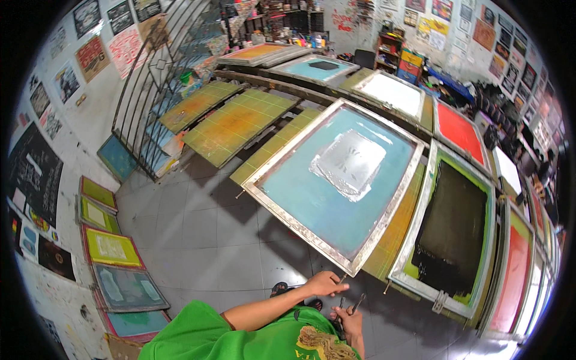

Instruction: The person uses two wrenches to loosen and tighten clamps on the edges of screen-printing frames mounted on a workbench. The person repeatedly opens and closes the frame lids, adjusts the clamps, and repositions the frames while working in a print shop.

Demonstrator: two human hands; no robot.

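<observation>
My left hand is at the lower corner of a silver-framed screen with light blue mesh and a silvery white patch in its middle. Its fingers curl beside a small metal bolt below that corner; what they grip is unclear. Lower and to the right, my right hand is closed on slim metal tools, apparently wrenches, pointing upward. The screen lies over an olive board on the rack.
More olive boards and framed screens with black, red and white mesh line the rack. Screens lean against the left wall. A curved metal railing stands behind. Grey floor tiles show below.
</observation>
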